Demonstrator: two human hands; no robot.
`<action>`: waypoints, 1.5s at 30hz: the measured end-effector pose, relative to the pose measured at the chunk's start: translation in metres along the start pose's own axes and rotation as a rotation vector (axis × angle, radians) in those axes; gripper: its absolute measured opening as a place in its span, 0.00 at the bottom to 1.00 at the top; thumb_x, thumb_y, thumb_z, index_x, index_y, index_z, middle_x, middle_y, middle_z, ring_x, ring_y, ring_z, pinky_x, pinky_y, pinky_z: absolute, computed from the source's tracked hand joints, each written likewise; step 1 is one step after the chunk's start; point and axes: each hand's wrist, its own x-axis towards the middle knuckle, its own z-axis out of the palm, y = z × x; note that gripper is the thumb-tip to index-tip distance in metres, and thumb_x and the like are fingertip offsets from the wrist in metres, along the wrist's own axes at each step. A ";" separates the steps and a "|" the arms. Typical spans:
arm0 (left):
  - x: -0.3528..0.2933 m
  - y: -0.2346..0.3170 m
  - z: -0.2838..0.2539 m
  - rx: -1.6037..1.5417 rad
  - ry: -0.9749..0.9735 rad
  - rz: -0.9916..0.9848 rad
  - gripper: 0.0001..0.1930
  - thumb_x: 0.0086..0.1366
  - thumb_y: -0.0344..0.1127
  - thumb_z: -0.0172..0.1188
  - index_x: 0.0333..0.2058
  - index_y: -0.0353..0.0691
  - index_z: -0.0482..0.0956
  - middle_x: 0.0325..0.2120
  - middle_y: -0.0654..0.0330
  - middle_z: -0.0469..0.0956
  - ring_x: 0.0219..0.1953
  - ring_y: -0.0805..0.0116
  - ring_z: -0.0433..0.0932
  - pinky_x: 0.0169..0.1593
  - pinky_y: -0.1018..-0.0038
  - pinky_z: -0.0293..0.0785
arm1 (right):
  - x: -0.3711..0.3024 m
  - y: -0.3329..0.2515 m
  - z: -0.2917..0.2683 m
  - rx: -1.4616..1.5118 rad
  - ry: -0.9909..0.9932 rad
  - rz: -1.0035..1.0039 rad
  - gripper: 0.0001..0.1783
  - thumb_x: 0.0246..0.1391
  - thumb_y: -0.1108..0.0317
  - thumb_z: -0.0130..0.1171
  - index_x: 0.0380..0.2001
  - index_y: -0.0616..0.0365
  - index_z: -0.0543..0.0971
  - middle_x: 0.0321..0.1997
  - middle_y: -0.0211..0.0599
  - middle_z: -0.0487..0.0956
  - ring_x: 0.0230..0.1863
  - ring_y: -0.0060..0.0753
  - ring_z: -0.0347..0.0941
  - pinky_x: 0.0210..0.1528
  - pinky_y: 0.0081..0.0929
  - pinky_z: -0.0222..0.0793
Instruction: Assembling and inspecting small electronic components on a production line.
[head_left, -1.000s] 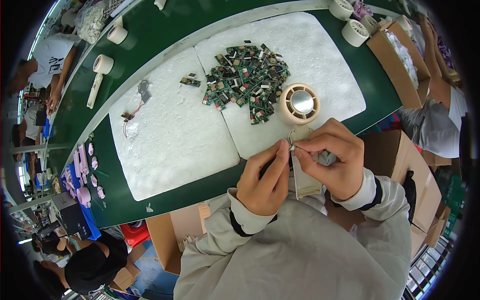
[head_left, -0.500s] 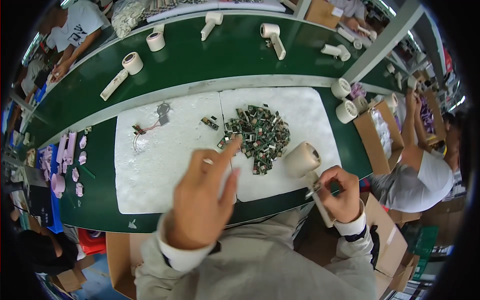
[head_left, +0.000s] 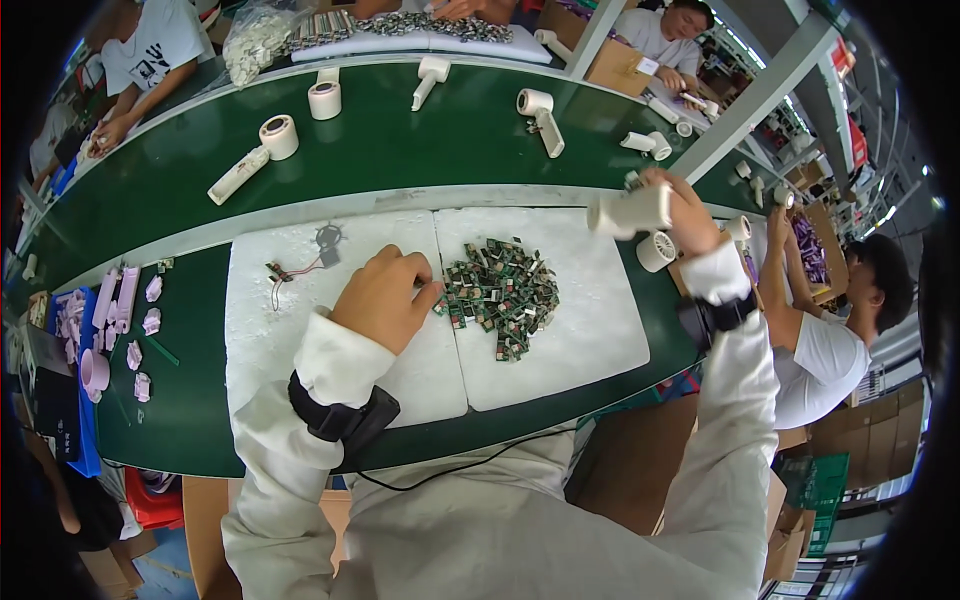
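Observation:
My right hand is closed around a white plastic housing, shaped like a small hair dryer, held up over the right back corner of the white foam boards. Motion blurs it, and its handle is mostly hidden by the hand. At the left edge of a heap of small green circuit boards, my left hand is curled, thumb and fingers drawn together. Whatever its fingertips hold cannot be made out. Left of it lies a dark round part with red wires to a small board.
Similar housings, one a white housing, lie spaced along the green belt beyond. Pink parts and a blue bin are at left. Right of the foam stand a white round-headed housing, a metal post and a seated co-worker.
My right hand has lifted the housing from the near right up and away to the far right. My left hand went from an outstretched finger to a curled grasp beside the heap. The view shifted.

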 end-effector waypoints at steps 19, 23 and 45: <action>-0.020 -0.005 0.015 0.071 0.186 -0.111 0.09 0.68 0.34 0.58 0.43 0.38 0.74 0.34 0.47 0.78 0.29 0.45 0.82 0.34 0.52 0.79 | 0.223 -0.046 0.218 -0.860 -0.339 -0.132 0.17 0.52 0.53 0.68 0.34 0.57 0.84 0.30 0.37 0.84 0.31 0.29 0.82 0.37 0.29 0.76; -0.015 -0.009 0.022 0.085 0.163 -0.065 0.10 0.68 0.38 0.59 0.43 0.39 0.73 0.34 0.50 0.78 0.28 0.50 0.83 0.32 0.56 0.79 | 0.272 -0.026 0.203 -0.810 -0.381 -0.007 0.20 0.51 0.49 0.65 0.38 0.52 0.86 0.36 0.42 0.86 0.38 0.42 0.83 0.46 0.35 0.77; -0.017 -0.007 0.014 -0.020 0.149 -0.060 0.21 0.55 0.22 0.60 0.49 0.34 0.67 0.33 0.47 0.78 0.29 0.45 0.82 0.32 0.57 0.80 | 0.271 -0.066 0.301 -0.897 -0.245 -0.335 0.34 0.48 0.47 0.74 0.52 0.53 0.73 0.49 0.49 0.79 0.47 0.48 0.80 0.49 0.38 0.77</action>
